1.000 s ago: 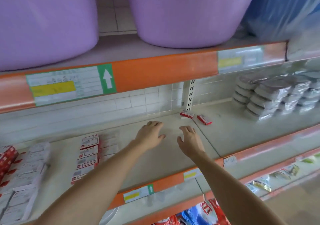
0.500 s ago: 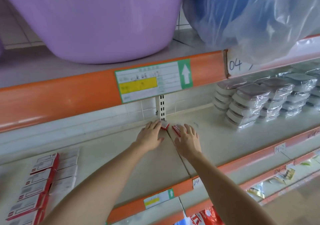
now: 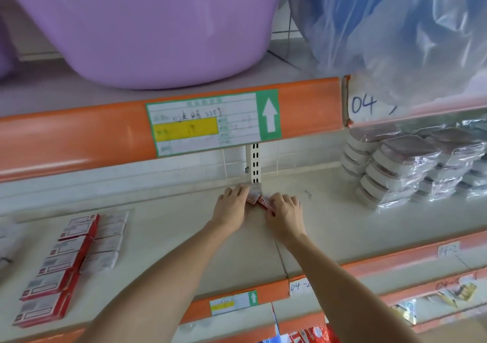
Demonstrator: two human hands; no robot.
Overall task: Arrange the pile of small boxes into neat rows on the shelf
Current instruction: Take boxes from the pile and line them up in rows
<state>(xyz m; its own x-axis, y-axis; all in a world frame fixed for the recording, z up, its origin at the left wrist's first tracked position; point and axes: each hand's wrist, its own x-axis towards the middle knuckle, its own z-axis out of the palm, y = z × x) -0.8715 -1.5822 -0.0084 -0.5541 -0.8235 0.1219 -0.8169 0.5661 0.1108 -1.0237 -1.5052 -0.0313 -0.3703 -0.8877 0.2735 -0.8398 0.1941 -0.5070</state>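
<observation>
Overhead, large purple tub [image 3: 147,26] on the top shelf, beside a blue item wrapped in clear plastic [image 3: 395,26]. Below these, orange shelf edge [image 3: 79,137] bearing a white, yellow and green label [image 3: 210,123] with an upward arrow. Pale middle shelf [image 3: 168,226] spanning the full width — slotted upright [image 3: 254,163] at the tiled back wall. At right, stacks of plastic-wrapped packs [image 3: 411,168], well apart from both hands. At left, red-and-white small boxes [image 3: 55,271] laid flat in a front-to-back row, with a paler row just beside it on the right. Centre, both forearms extended to the rear of the shelf, at the foot of the upright. Left hand [image 3: 232,208] palm down, fingers reaching onto a loose box [image 3: 253,197]. Right hand [image 3: 286,210] palm down, fingers curled over a second loose box [image 3: 267,205]. Both loose boxes tilted, apparently touching each other between the hands — grip on each partly hidden, probably a light hold rather than a firm pinch. Lower shelves at bottom right holding blurred packets [image 3: 458,290].
</observation>
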